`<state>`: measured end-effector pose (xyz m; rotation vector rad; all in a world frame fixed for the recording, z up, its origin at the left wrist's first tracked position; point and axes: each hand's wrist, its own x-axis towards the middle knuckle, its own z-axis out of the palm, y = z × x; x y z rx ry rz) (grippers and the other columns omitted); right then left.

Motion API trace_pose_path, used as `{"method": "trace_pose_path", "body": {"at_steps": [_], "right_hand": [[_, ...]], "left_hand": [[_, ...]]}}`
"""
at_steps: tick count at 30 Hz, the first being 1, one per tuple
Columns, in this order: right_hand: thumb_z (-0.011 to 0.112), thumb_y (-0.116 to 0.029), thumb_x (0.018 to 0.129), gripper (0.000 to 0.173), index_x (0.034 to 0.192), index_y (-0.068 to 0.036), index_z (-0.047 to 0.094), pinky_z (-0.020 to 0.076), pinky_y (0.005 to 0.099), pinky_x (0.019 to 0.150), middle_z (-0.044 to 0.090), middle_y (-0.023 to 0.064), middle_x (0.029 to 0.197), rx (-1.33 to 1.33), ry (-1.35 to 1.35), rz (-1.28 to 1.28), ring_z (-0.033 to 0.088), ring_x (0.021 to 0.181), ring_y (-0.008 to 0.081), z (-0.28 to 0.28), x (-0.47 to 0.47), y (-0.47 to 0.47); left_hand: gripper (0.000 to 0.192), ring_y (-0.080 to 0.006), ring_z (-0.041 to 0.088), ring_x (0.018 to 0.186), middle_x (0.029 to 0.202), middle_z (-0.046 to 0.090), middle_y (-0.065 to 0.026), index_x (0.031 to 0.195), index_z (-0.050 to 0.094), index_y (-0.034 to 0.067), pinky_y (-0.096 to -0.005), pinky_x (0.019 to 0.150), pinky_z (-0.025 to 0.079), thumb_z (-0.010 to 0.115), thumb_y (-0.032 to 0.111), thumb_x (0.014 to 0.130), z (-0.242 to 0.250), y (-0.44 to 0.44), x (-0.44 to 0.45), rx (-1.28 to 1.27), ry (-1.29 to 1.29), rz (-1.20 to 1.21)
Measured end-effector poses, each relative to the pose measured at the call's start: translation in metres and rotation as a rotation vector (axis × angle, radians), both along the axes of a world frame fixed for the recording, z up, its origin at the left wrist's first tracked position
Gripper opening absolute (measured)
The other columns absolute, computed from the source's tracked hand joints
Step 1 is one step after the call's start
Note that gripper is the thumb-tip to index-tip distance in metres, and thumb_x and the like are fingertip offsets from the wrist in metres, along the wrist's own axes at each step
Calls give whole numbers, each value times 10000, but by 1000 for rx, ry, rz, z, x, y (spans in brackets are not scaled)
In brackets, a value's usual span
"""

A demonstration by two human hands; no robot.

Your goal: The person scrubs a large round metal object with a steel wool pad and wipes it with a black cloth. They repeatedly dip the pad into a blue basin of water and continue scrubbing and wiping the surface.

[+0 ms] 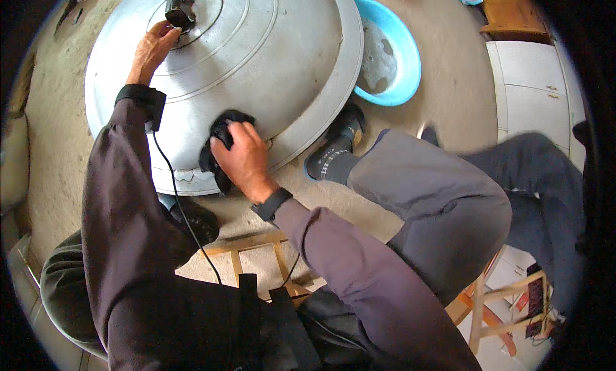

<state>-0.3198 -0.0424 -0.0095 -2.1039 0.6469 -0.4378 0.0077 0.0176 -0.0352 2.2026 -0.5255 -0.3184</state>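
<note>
A large domed metal lid (298,48), silvery grey with raised rings and a broad rim, fills the space before me. At its top stands a dark cylindrical handle (179,12). My left hand (156,44) has its fingertips on the lower end of that handle. Bunched under my right hand (245,159) is a black cloth (211,152), pressed to the lid's near side close to the rim. A cracked patch (185,175) shows on the rim left of the cloth. My right fingertips are partly hidden in its folds.
A light-blue basin (409,73) of sudsy, greyish water stands against the lid's right side. White cabinets (532,75) line the right. Another person's dark trouser leg (529,164) is beside my knee. Wooden stool legs (510,291) show at lower right; my shoe (195,219) is near the rim.
</note>
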Motion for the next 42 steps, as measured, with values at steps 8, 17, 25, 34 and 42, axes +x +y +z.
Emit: {"method": "trace_pose_path", "body": {"at_steps": [8,17,25,34,42], "right_hand": [[639,-215,957,201,799,-92,654,536,464,609,654,159,753,-82,-200,169,664,712,388,30,10,-81],[588,-290,959,297,832,-31,659,425,280,480,562,24,629,344,-305,-755,523,508,136,11,-47,-274],[545,-288,908,316,923,-12,697,526,550,803,708,274,956,-160,555,-597,641,876,519,-74,-97,-215],[626,-178,888,457,1319,-30,597,423,550,1033,600,223,1286,-180,144,-397,532,1236,403,-130,-91,-207],[516,-364,983,532,1438,-89,530,338,499,1153,519,170,1465,-81,82,-187,446,1377,362,-171,-36,-245]], "left_hand": [[685,-295,656,1214,1317,679,-188,1424,584,25,-362,1039,496,650,508,944,-10,6,18,29,-16,-113],[649,-293,626,1241,1328,673,-178,1430,573,8,-357,1097,439,654,444,956,-2,12,11,4,-29,-155],[635,-210,612,1144,1252,671,-116,1405,576,-20,-334,1032,457,706,390,938,11,18,20,-99,233,-151],[571,-202,596,1215,1294,643,-105,1402,549,-28,-346,1095,450,699,318,974,3,27,29,-149,320,-92],[542,-188,585,1150,1255,654,-85,1366,594,4,-332,1041,431,684,364,971,18,18,20,-21,225,-128]]}}
